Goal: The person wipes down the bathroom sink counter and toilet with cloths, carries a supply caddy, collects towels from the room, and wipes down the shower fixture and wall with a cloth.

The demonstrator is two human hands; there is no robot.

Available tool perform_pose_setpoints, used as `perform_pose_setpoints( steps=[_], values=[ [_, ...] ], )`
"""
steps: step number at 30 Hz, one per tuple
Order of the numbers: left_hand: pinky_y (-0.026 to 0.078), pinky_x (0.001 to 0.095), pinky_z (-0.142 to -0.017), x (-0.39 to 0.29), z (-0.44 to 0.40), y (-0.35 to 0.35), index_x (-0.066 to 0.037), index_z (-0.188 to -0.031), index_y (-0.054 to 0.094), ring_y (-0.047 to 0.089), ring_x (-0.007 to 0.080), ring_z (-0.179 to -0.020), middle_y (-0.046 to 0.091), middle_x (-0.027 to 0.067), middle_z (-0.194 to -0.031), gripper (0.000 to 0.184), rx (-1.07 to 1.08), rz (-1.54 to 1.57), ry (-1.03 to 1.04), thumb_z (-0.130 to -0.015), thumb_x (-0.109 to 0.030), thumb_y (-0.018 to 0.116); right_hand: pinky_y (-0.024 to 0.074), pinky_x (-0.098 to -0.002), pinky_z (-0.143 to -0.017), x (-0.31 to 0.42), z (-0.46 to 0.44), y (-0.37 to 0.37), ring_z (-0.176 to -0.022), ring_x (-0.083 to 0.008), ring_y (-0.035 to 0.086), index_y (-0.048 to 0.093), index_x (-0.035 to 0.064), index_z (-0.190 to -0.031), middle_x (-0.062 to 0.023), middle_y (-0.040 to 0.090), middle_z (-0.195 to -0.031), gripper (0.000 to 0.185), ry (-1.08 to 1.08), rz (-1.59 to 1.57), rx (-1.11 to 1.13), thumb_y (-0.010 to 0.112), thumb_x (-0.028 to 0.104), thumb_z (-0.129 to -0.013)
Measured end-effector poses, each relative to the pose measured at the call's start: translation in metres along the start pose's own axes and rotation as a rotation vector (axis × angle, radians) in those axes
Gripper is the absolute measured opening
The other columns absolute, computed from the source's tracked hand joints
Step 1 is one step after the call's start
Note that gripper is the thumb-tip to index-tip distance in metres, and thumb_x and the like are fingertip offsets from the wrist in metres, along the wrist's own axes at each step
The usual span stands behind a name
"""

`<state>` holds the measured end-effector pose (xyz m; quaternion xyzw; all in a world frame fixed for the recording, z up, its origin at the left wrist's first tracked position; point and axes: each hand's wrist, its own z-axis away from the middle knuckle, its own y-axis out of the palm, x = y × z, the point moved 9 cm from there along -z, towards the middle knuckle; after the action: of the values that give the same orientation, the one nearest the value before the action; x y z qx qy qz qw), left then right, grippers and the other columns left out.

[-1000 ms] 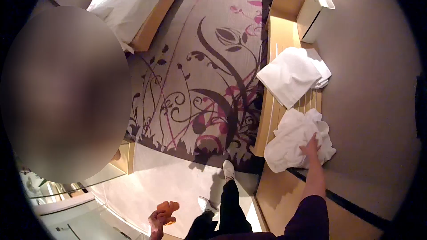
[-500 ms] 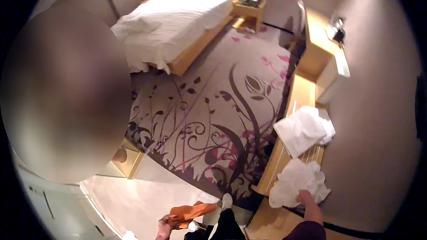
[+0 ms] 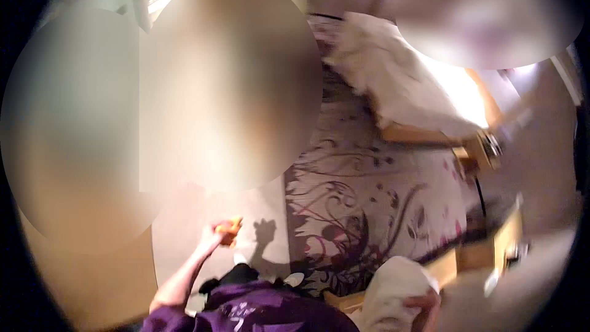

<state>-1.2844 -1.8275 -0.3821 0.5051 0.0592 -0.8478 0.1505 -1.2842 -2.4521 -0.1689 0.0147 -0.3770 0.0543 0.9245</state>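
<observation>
My left hand (image 3: 214,237) is closed around an orange cloth (image 3: 230,231), bunched up small and held out over the pale floor. Low at the right, a white cloth bundle (image 3: 396,286), perhaps towels, is gripped by my right hand (image 3: 423,307) close to my body. Motion blur smears the right fingers, and the bundle partly covers what lies behind it.
A bed with white bedding (image 3: 405,80) stands at the upper right, with a wooden bedside table (image 3: 473,154) beside it. Patterned carpet (image 3: 381,190) meets the pale floor (image 3: 184,215). A wooden desk (image 3: 507,233) is at the right. Blurred ovals hide much of the left.
My view has swung left, so the bed now appears further right. The white cloth has come off the bench with my right hand. My left hand has risen, with the orange cloth more bunched.
</observation>
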Motion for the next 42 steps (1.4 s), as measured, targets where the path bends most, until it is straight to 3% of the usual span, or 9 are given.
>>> perform_pose_setpoints(
  steps=[1,4,10,14,16,18,25,37,42],
  values=[
    [0.059,0.0318,-0.07,-0.036,0.016,-0.016,-0.004,-0.113,0.071,0.07,0.0159,-0.081,0.073,0.0077,-0.095,0.028,-0.035,-0.183,0.141,-0.095,-0.026,0.066,0.0481,-0.0478,-0.099,0.038,-0.014,0.04,-0.114,-0.0363,0.059,0.052,-0.0011,-0.135,-0.0197,0.06,-0.129,0.071,-0.117,-0.092,0.016,0.059,0.051,-0.088],
    [0.056,0.0317,-0.08,-0.049,0.035,-0.08,-0.005,-0.109,0.07,0.068,0.016,-0.087,0.072,0.0077,-0.094,0.03,-0.143,-0.022,-0.006,-0.093,-0.03,0.069,0.0471,-0.0489,-0.1,0.128,-0.053,0.193,-0.117,-0.0368,0.057,0.047,-0.0026,-0.14,-0.0204,0.057,-0.133,0.072,-0.345,-0.247,0.174,0.055,0.052,-0.093],
    [0.056,0.0353,-0.079,-0.063,0.094,-0.281,-0.005,-0.112,0.066,0.068,0.0182,-0.086,0.071,0.0102,-0.089,0.039,-0.849,-0.204,0.062,-0.091,-0.037,0.071,0.046,-0.0484,-0.105,0.164,-0.152,0.387,-0.122,-0.038,0.055,0.042,-0.0075,-0.144,-0.023,0.054,-0.139,0.068,-0.443,-0.343,0.628,0.05,0.044,-0.1],
    [0.054,0.0414,-0.09,-0.108,0.139,-0.417,-0.004,-0.127,0.056,0.068,0.0304,-0.102,0.069,0.0206,-0.109,0.047,-1.217,-0.38,0.087,-0.084,-0.021,0.067,0.0467,-0.0488,-0.105,0.22,-0.172,0.45,-0.119,-0.0379,0.058,0.042,-0.0067,-0.144,-0.0235,0.055,-0.137,0.075,-0.518,-0.371,0.463,0.063,0.042,-0.09],
    [0.048,0.0497,-0.101,-0.142,0.143,-0.474,-0.007,-0.143,0.037,0.055,0.0469,-0.122,0.055,0.0289,-0.132,0.069,-1.361,-0.618,0.043,-0.082,-0.018,0.067,0.047,-0.0488,-0.105,0.249,-0.201,0.496,-0.119,-0.0378,0.058,0.042,-0.0066,-0.143,-0.0234,0.056,-0.136,0.075,-0.482,-0.343,0.563,0.064,0.042,-0.089],
    [0.048,0.0533,-0.101,-0.164,0.149,-0.534,-0.011,-0.15,0.026,0.051,0.0515,-0.124,0.044,0.0284,-0.143,0.083,-1.456,-0.689,-0.116,-0.079,-0.016,0.068,0.0473,-0.0487,-0.104,0.271,-0.226,0.55,-0.119,-0.0376,0.058,0.042,-0.0065,-0.143,-0.0234,0.056,-0.136,0.076,-0.44,-0.291,0.687,0.064,0.041,-0.088],
    [0.047,0.0494,-0.104,-0.137,0.136,-0.706,-0.002,-0.136,0.041,0.051,0.0443,-0.129,0.038,0.0226,-0.15,0.058,-1.607,-0.595,-0.518,-0.086,-0.023,0.062,0.0483,-0.0486,-0.103,0.35,-0.296,0.735,-0.118,-0.037,0.059,0.043,-0.0062,-0.143,-0.0231,0.057,-0.135,0.078,-0.288,-0.147,1.045,0.068,0.04,-0.085],
    [0.055,0.0555,-0.079,-0.151,0.13,-0.606,-0.004,-0.12,0.039,0.065,0.0479,-0.095,0.046,0.0261,-0.127,0.037,-1.698,-0.799,-0.7,-0.086,-0.004,0.054,0.05,-0.0484,-0.101,0.376,-0.304,0.934,-0.116,-0.0359,0.06,0.044,-0.0057,-0.142,-0.0227,0.058,-0.132,0.082,0.033,0.099,1.513,0.073,0.038,-0.079],
    [0.057,0.0525,-0.08,-0.174,0.125,-0.459,-0.004,-0.148,0.027,0.065,0.0474,-0.1,0.026,0.0258,-0.158,0.078,-1.679,-0.63,-0.713,-0.079,-0.003,0.064,0.0548,-0.0454,-0.094,0.344,-0.275,0.984,-0.11,-0.0337,0.063,0.046,-0.0043,-0.139,-0.0207,0.062,-0.124,0.087,0.263,0.209,1.558,0.079,0.033,-0.068]
  ],
)
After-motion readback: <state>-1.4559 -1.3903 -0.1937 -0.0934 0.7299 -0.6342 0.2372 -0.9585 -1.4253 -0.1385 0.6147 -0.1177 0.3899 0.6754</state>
